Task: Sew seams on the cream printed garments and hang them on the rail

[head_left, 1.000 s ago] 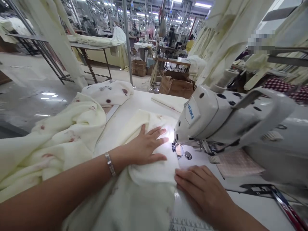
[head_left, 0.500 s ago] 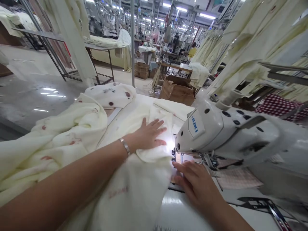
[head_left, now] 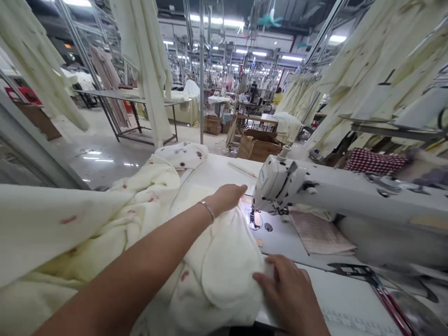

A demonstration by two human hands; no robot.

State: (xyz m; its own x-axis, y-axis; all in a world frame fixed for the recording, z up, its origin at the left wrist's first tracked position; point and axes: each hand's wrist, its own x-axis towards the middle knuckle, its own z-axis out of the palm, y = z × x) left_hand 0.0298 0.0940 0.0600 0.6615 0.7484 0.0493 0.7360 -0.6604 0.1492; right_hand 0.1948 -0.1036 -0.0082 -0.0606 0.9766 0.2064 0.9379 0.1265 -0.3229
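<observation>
Fabric [head_left: 229, 263], cream with reddish marks, lies bunched on the white table [head_left: 220, 170] just left of the sewing machine [head_left: 275, 182], its folds gathered at our left hand [head_left: 229, 198], whose curled fingers hold it. Our right hand [head_left: 292, 291] meets its right edge, thumb and forefinger parted (whether they pinch cloth, we cannot tell)

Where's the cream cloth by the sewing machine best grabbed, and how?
Pinch the cream cloth by its right edge, probably, coming from the right, near the right hand: that edge lies exposed, while its middle bulges in loose folds.
</observation>
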